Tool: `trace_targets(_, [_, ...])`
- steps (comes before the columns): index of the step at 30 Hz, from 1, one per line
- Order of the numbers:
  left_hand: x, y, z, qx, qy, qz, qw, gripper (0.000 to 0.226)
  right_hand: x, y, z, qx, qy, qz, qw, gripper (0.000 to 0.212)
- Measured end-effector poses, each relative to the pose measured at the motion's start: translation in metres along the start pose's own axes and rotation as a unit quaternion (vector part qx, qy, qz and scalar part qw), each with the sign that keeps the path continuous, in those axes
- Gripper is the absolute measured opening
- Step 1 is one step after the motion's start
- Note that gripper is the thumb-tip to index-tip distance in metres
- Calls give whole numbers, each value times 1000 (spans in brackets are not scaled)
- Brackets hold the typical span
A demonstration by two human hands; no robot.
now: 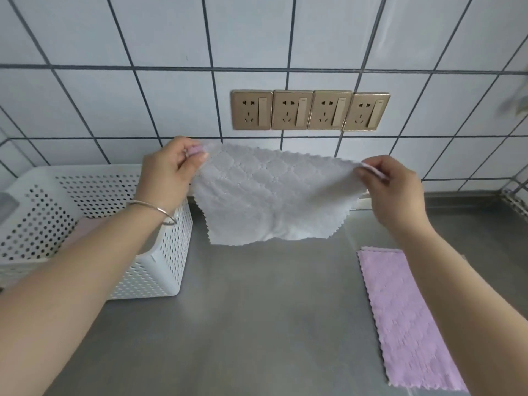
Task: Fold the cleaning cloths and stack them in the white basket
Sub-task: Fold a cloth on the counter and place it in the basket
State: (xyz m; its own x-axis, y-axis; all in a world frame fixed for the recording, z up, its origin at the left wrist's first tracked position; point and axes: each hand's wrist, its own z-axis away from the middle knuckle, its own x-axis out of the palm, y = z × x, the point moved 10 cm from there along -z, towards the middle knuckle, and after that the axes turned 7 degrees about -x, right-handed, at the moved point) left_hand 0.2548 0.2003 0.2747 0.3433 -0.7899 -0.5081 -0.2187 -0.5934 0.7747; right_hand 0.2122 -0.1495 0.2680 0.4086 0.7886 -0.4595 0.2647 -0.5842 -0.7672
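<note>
I am pinching white cloth (pixel 274 192) top corners, left hand (pixel 171 170) and right hand (pixel 394 190) | hanging above counter (pixel 257 324) | basket (pixel 160 270) sitting left | lilac cloth (pixel 405 318) lying right

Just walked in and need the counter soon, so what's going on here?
A person is folding cleaning cloths. The left hand and right hand each pinch a top corner of a pale cloth, holding it spread above the steel counter. A purple cloth lies flat on the counter to the right. The white basket stands at the left, with something pinkish showing inside.
</note>
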Motion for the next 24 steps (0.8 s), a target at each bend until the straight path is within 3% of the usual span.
trace_targets(4, [0, -18, 58, 20, -46, -42, 998, 13, 5, 4, 32, -16, -65, -10, 998, 20])
trace_targets(9, [51, -85, 149, -10, -183, -82, 980, 16, 36, 78, 107, 94, -245, 12, 965, 32])
trace_targets(11, [75, -119, 186, -24, -243, -94, 965, 27, 49, 116, 144, 150, -294, 26, 944, 42])
trace_targets(13, [92, -145, 219, -40, -283, -102, 953, 24, 61, 151, 179, 167, -330, 61, 927, 53])
trace_targets(15, [102, -163, 245, -56, -308, -98, 945, 23, 72, 177, 211, 168, -359, 82, 914, 64])
trace_targets(19, [116, -184, 274, -86, -366, -106, 921, 42, 81, 194, 247, 168, -400, 98, 896, 70])
trace_targets(24, [113, -196, 278, -164, -410, -123, 889, 22, 80, 196, 254, 167, -417, 139, 882, 71])
